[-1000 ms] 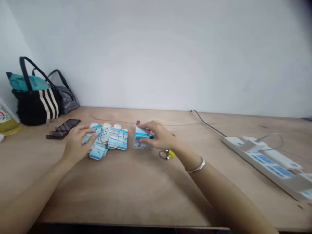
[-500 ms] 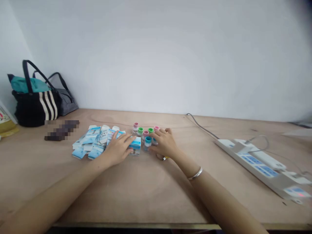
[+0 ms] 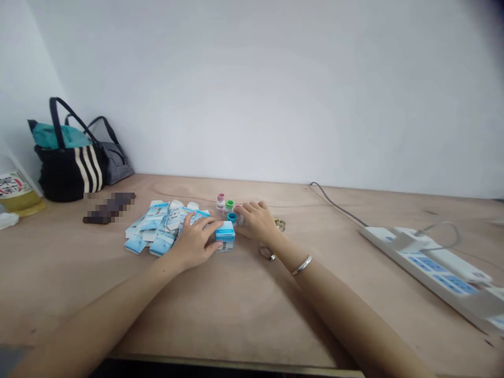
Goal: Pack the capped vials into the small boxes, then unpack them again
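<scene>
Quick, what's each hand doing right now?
Left hand: fingers and thumb at the small box's left side; firm hold cannot be told.
Right hand: curled beside the small bottles; cannot tell if holding one.

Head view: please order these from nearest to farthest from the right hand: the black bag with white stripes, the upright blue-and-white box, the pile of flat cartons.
From the right hand:
1. Upright box: just to its left, at the fingers of the left hand.
2. Flat cartons: farther left, beyond the box.
3. Black bag: far left, near the wall.
</scene>
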A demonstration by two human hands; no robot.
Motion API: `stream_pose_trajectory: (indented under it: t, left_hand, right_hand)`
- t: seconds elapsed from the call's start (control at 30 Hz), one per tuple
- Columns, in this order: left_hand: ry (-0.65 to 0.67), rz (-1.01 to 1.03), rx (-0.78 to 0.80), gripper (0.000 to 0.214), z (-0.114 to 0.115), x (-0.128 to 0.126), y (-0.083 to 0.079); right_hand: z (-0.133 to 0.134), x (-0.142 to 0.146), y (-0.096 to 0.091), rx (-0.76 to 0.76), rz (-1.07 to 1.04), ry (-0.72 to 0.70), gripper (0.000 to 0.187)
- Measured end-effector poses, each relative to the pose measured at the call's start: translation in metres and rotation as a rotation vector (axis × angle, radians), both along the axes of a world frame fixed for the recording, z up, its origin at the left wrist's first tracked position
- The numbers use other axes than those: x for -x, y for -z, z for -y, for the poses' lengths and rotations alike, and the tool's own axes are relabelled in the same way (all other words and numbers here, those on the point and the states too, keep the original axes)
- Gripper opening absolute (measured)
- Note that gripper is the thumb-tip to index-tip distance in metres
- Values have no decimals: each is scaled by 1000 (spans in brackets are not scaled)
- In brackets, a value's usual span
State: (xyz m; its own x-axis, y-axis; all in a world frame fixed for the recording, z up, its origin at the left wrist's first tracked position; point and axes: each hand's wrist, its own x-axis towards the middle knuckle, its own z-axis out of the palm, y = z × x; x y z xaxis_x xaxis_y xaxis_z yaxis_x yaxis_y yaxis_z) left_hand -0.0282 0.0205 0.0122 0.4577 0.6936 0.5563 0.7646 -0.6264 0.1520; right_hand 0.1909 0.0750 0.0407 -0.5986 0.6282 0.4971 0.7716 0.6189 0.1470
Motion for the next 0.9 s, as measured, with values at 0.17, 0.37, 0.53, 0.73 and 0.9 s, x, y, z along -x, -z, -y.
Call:
stream_pose_trajectory:
  t: [0.17, 0.37, 0.53, 0.73, 0.9]
  left_hand:
    - [67, 95, 67, 42, 5, 0, 0]
    - [151, 158, 144, 44, 16, -1, -1]
    - [167, 242, 191, 54, 22, 0, 1]
    - [239, 307, 202, 66, 24, 2, 6]
    - [208, 275, 243, 63, 21, 3, 0]
  right_hand:
    - [19, -12, -6, 174, -231, -329, 37]
    - [48, 1, -6, 227, -204, -370, 46]
    - [51, 12, -4, 227, -244, -278, 34]
    - [49, 11, 0, 230, -675, -143, 30]
    - [61, 6, -9, 76, -450, -386, 19]
